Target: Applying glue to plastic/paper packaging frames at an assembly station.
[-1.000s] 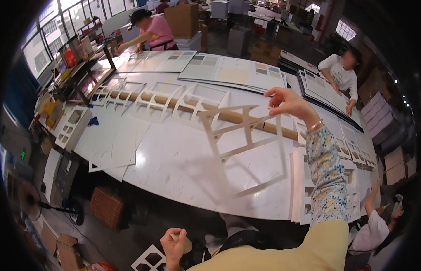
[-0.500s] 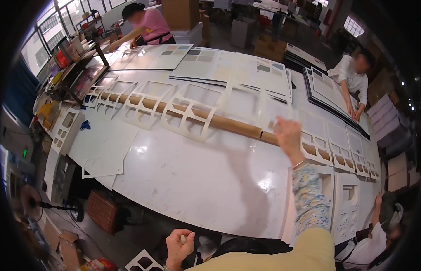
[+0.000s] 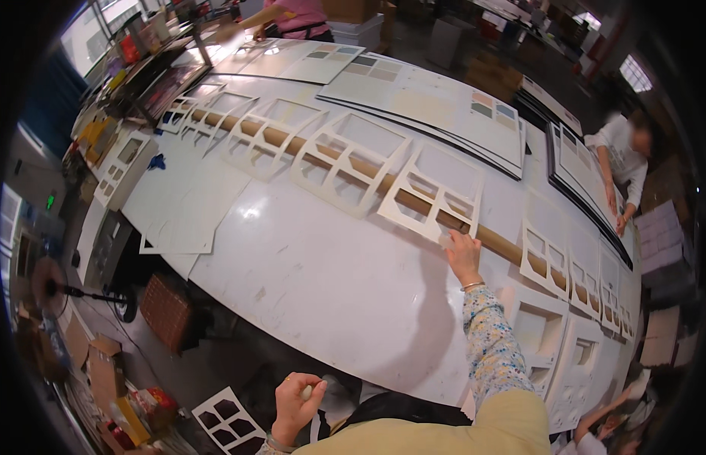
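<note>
Left hand (image 3: 296, 402) low by the body, off the tabletop (image 3: 323, 280), fist clenched on a small pale object, can't tell what. Row of cutout frames (image 3: 281, 140) leans on the long tube (image 3: 368, 178) across the tabletop, same as a second ago. Change: the frame (image 3: 433, 193) that was up in the air a second ago is now down, propped on the tube at the near end of the row. Right hand (image 3: 463, 254) has come down with it, fingers flat on its lower right corner, pressing, not gripping. So that frame reads as placed; the hand looks like it's just squaring it. More frames (image 3: 546, 262) lie further right.
</note>
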Motion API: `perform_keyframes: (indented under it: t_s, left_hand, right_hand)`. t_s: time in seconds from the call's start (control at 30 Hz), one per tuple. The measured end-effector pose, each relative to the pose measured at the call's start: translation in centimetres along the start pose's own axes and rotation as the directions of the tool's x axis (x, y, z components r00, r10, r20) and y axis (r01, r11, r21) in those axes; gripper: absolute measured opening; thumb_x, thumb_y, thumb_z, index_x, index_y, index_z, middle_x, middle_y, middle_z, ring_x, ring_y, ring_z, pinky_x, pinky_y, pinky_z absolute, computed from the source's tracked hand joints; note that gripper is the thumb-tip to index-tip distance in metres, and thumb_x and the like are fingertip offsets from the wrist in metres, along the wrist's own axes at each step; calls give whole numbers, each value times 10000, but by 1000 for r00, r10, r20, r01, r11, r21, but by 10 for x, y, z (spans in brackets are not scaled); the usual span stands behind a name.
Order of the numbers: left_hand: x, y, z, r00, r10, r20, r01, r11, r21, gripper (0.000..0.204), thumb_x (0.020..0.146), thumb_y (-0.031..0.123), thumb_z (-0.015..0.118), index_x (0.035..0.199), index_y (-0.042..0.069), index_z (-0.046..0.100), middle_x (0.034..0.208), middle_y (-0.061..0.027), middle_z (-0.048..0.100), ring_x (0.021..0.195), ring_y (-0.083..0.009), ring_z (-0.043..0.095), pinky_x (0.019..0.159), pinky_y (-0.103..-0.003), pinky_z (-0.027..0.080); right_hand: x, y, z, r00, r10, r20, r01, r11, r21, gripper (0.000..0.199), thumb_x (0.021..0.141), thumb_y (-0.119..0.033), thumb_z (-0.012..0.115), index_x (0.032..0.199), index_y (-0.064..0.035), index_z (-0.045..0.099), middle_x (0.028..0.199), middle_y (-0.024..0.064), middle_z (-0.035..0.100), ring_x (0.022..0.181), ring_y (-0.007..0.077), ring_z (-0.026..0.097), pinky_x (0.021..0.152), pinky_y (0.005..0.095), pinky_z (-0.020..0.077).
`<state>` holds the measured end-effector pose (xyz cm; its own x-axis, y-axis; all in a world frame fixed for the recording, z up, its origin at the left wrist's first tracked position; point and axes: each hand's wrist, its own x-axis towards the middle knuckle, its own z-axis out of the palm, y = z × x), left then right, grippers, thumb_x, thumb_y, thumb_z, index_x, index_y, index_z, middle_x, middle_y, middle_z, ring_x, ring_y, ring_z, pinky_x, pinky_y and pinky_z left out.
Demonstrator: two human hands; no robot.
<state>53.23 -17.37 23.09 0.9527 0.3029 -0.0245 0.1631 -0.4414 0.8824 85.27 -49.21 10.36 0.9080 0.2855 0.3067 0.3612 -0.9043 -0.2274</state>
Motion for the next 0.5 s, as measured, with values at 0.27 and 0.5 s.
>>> perform_keyframes:
  t_s: [0.27, 0.5]
  left_hand:
    - [-40, -14, -43, 990, 30, -138, -32, 999, -9, 100, 705, 113, 678, 725, 59, 596, 690, -67, 604, 632, -241, 573, 566, -318, 453]
    - [-141, -37, -96, 974, -8, -228, 12, 1000, 15, 99, 706, 145, 676, 727, 68, 616, 692, -53, 605, 643, -215, 573, 608, -327, 448]
  right_hand:
    - [-3, -97, -2, 993, -82, 90, 102, 966, -239, 564, 574, -139, 681, 1111, -104, 510, 1080, 80, 524, 1090, 240, 442, 873, 428, 343]
    - [-20, -42, 37, 964, 250, -92, -267, 901, -341, 175, 783, -162, 557, 913, -45, 565, 887, 166, 591, 830, 319, 580, 696, 406, 477]
